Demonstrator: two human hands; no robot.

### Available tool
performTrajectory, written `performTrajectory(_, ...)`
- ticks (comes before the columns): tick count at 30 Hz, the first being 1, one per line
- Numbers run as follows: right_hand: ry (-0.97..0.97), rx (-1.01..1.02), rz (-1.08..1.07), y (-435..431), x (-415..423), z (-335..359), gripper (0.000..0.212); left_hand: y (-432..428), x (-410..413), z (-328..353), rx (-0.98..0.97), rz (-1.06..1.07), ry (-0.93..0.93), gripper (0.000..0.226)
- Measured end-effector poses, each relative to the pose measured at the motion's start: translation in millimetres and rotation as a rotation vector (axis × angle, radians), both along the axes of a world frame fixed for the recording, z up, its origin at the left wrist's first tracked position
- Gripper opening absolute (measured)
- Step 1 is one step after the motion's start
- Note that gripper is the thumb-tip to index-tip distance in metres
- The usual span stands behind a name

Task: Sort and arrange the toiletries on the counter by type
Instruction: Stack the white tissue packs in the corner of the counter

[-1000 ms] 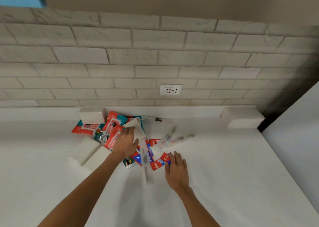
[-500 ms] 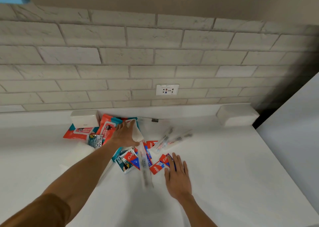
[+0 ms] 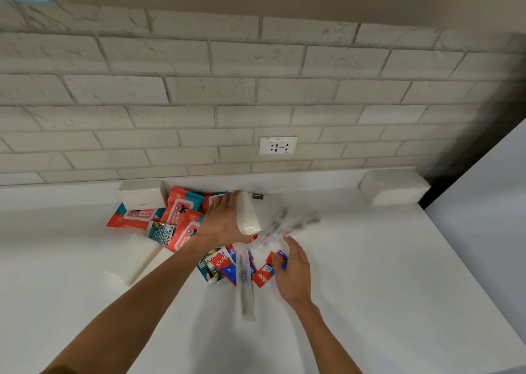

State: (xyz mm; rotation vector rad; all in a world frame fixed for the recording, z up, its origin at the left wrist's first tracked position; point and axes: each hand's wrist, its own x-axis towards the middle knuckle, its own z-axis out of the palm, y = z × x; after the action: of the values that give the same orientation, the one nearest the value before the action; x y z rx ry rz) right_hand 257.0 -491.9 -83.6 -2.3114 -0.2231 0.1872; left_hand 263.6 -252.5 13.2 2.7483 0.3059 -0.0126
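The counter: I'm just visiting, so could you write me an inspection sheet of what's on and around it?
Surface: white counter, with toiletries piled at its back middle.
Job's things: red-and-teal wipes packs; sachets; toothpaste tubes; clear-wrapped toothbrushes, blurred; white packs at the left; white box against the wall.
Clutter: white block at the back right, apart from the pile.
Hands: left hand grips a soft white packet, tilted up; right hand lies over the toothpaste tubes, and whether it grips one cannot be told.
Cables: nothing seen.
Surroundings: pale brick wall with a socket; white panel at the right.
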Motion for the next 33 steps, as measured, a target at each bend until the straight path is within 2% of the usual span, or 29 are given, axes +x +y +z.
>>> performTrajectory(2, 0.097, 0.248, -0.059, 13, 0, 27, 0.051, -10, -5, 5, -0.039, -0.018, -0.056, 0.134)
performTrajectory(4, 0.235, 0.452, -0.075, 21, 0, 51, 0.053, -25, -12, 7, -0.050, -0.057, -0.089, 0.130)
performTrajectory(7, 0.351, 0.636, -0.096, 22, 1, 63, 0.050, -48, -24, 7, -0.066, -0.115, -0.140, 0.125)
performTrajectory(10, 0.333, 0.603, -0.085, 11, -1, 54, 0.060, -57, -36, -3, -0.186, -0.137, -0.118, 0.127)
performTrajectory(12, 0.345, 0.589, -0.087, -3, -5, 48, 0.059, -59, -42, -9, -0.306, -0.113, -0.058, 0.123)
performTrajectory(17, 0.138, 0.345, -0.037, -45, -19, 48, 0.049, -75, -55, -21, -0.709, 0.047, 0.051, 0.077)
performTrajectory(21, 0.006, 0.206, 0.028, -67, -32, 45, 0.057, -104, -64, -32, -0.859, 0.106, 0.037, 0.052)
performTrajectory(26, -0.025, 0.134, 0.077, -100, -59, 37, 0.063, -140, -82, -55, -0.915, 0.085, 0.048, 0.037)
performTrajectory(33, -0.114, 0.004, 0.082, -157, -96, 17, 0.068, -187, -110, -69, -0.939, -0.042, 0.033, 0.040)
